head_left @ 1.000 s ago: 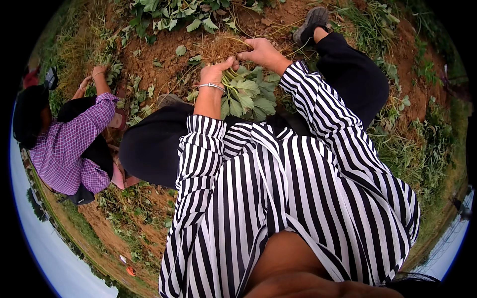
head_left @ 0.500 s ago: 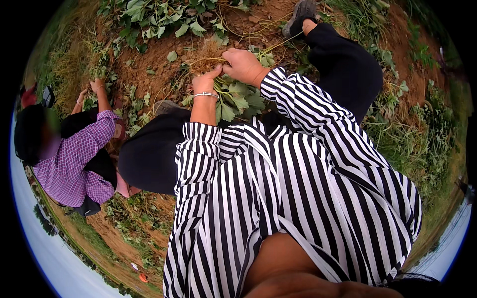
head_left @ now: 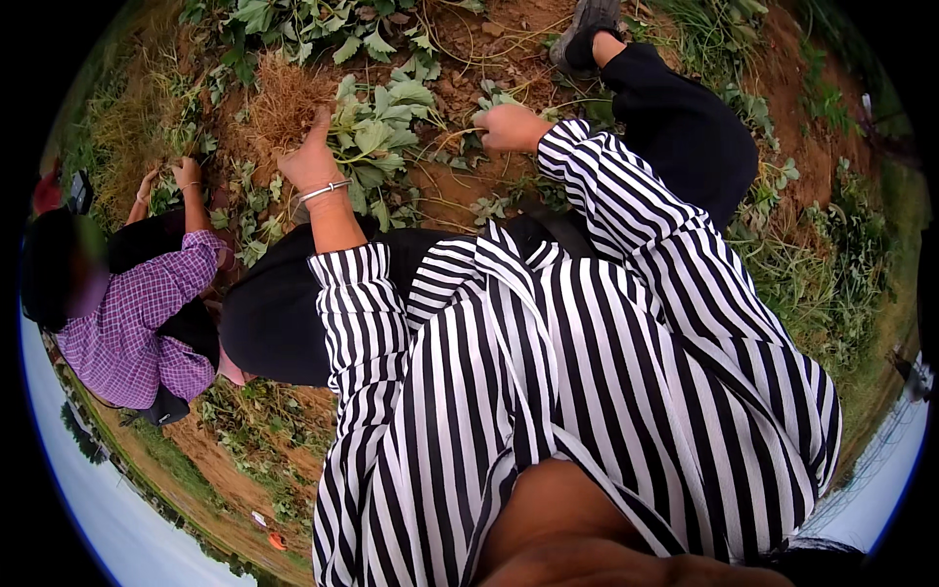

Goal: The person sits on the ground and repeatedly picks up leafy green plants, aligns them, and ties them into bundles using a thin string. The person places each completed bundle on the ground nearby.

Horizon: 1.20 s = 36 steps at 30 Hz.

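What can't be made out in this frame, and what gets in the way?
All in the head view:
Left hand: its finger placement on the green-leaved plant with stringy brown roots is hidden by the hand itself.
Right hand: fingertips mostly hidden by the hand; whether they pinch a stem is unclear.
Dark grey shoe: partly cut off by the upper edge.
Orange object, lower left: too small to identify.

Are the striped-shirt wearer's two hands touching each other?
No, the left hand and right hand are apart, with green leaves between them.
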{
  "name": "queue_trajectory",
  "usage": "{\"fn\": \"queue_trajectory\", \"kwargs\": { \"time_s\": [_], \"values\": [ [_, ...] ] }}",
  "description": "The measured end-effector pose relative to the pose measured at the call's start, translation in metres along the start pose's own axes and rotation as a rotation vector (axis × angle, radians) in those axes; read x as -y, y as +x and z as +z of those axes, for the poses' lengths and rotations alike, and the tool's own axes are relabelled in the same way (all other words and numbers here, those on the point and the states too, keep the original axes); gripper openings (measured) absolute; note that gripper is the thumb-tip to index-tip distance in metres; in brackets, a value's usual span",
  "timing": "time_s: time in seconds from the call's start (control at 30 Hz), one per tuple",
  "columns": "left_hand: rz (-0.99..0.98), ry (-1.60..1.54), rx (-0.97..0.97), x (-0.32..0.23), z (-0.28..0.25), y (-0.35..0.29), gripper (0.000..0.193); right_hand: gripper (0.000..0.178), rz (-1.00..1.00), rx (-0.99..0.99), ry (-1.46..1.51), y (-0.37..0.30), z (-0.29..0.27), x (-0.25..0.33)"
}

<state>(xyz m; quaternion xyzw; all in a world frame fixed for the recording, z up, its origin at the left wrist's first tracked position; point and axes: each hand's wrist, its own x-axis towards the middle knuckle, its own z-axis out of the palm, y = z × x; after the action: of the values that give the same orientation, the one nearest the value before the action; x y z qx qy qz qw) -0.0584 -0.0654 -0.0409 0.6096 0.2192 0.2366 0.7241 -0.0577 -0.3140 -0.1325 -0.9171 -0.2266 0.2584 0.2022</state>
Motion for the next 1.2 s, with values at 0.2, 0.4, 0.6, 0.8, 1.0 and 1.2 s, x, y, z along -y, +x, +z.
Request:
{"fn": "queue_trajectory", "kwargs": {
  "time_s": [0.2, 0.4, 0.6, 0.8, 1.0, 1.2],
  "values": [
    [0.022, 0.167, 0.063, 0.011, -0.01, -0.001, 0.05, 0.04, 0.106, 0.917, 0.212, 0.007, 0.041, -0.026],
    [-0.118, 0.46, -0.043, 0.027, -0.02, 0.005, 0.033, 0.027, -0.045, 0.001, 0.116, 0.045, 0.031, -0.028],
    [-0.091, 0.381, -0.038, 0.016, -0.012, -0.001, 0.031, 0.043, -0.032, 0.17, -0.113, 0.082, 0.067, 0.001],
    [-0.089, 0.359, -0.025, 0.013, -0.024, 0.003, 0.034, 0.028, 0.076, -0.051, 0.454, 0.095, 0.019, -0.008],
    [0.089, 0.582, 0.042, 0.01, -0.03, 0.009, 0.037, 0.031, -0.055, -0.041, 0.574, 0.077, -0.052, 0.001],
    [0.028, 0.542, 0.182, 0.005, -0.02, -0.005, 0.028, 0.036, -0.29, 0.235, 0.265, 0.052, -0.084, 0.027]
  ]
}}
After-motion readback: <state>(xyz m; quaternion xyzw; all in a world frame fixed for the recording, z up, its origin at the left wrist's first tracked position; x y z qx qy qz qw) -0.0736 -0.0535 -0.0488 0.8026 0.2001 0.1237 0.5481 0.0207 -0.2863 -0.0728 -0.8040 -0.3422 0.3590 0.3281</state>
